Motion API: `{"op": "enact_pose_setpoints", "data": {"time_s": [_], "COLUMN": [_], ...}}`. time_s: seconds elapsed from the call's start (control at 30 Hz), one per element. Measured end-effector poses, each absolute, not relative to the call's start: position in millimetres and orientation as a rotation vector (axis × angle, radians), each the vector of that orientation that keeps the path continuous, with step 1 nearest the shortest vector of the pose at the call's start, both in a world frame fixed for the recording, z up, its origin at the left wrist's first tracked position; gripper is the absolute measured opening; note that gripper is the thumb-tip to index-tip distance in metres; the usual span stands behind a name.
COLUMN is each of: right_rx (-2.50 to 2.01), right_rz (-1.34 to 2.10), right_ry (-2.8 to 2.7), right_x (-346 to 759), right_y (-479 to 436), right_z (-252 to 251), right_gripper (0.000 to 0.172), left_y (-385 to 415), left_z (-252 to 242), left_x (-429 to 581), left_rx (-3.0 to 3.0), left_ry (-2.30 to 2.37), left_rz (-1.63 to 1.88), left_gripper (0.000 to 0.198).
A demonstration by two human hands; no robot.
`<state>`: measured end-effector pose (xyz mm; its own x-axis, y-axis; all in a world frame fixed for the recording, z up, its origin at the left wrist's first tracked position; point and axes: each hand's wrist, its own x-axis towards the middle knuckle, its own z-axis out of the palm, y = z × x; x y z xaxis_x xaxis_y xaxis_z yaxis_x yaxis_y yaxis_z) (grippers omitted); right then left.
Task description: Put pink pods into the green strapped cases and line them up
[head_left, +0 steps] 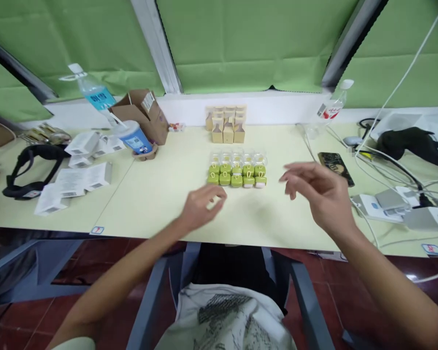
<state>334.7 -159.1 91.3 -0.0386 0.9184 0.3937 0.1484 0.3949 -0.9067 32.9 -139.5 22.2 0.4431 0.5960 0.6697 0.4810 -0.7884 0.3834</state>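
Both hands are found empty. The left hand is held over the near side of the table, fingers curved, thumb and forefinger slightly apart, nothing seen between them; it lies just off the near left corner of the green cases. The right hand is raised to the right of these cases, fingers bent and thumb apart from them, also without load; contact with any item is not observed

The green cases are set at mid-table in two rows running left to right, with loops on top; pale lower parts show at the near right end. Clear containers stand just beyond, and small cardboard boxes farther off, near the wall

Step in hand, in this inspector's judgement: a pause between grasps, the rows being in order. A next move would call for a light finger-and-thumb pinch on one case, without disturbing its close neighbours
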Motion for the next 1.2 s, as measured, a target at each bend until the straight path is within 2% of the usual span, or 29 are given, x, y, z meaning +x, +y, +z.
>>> {"op": "enact_pose_setpoints", "data": {"time_s": [0.03, 0.13, 0.23, 0.33, 0.47, 0.6, 0.73, 0.83, 0.87, 1.0, 1.1, 1.2], "right_rx": [-0.994, -0.963, -1.073, -1.171, -1.186, -1.2, -1.064, -0.975, -0.968, -1.046, -1.09, -1.064], "right_rz": [0.818, 0.635, 0.474, 0.433, 0.466, 0.576, 0.672, 0.707, 0.696, 0.572, 0.47, 0.426], "right_ry": [-1.644, -1.97, -1.962, -1.991, -2.228, -2.268, -2.228, -2.26, -2.267, -2.256, -2.195, -2.188], "right_x": [332.1, 325.1, 327.1, 326.4, 297.8, 266.0, 257.5, 248.0, 242.9, 225.0, 222.9, 222.9], "right_y": [-165.9, -155.4, -100.3, -33.2, 25.6, 45.6, 47.2, 46.3, 46.5, 53.4, 68.5, 89.9], "right_z": [89.9, 75.5, 55.0, 46.0, 62.2, 92.7, 113.6, 115.6, 114.3, 104.8, 91.5, 73.0], "right_gripper": [0.013, 0.015, 0.016, 0.017, 0.019, 0.019, 0.018, 0.047, 0.05, 0.028, 0.029, 0.028], "left_y": [-121.5, -67.1, -16.8, 24.6, 53.9, 56.3, 52.5, 50.7, 50.8, 61.6, 83.2, 110.1], "left_z": [23.8, 23.4, 24.8, 33.8, 45.3, 60.1, 94.8, 118.6, 122.1, 108.1, 78.7, 46.9], "left_x": [19.1, -7.1, -16.5, -17.9, -11.1, -3.7, -5.4, -3.6, -1.4, 5.5, -4.3, -24.2], "left_rx": [2.521, 2.463, 2.43, 2.466, 2.576, 2.632, 2.565, 2.466, 2.436, 2.247, 2.035, 2.041], "left_ry": [1.057, 1.244, 1.323, 1.289, 1.273, 1.195, 1.154, 1.118, 1.119, 1.171, 1.121, 1.02], "left_rz": [1.232, 1.087, 0.871, 0.551, 0.186, 0.072, 0.264, 0.514, 0.594, 0.959, 1.15, 0.924], "left_gripper": [0.011, 0.02, 0.028, 0.025, 0.013, 0.02, 0.017, 0.021, 0.021, 0.023, 0.03, 0.056]}}
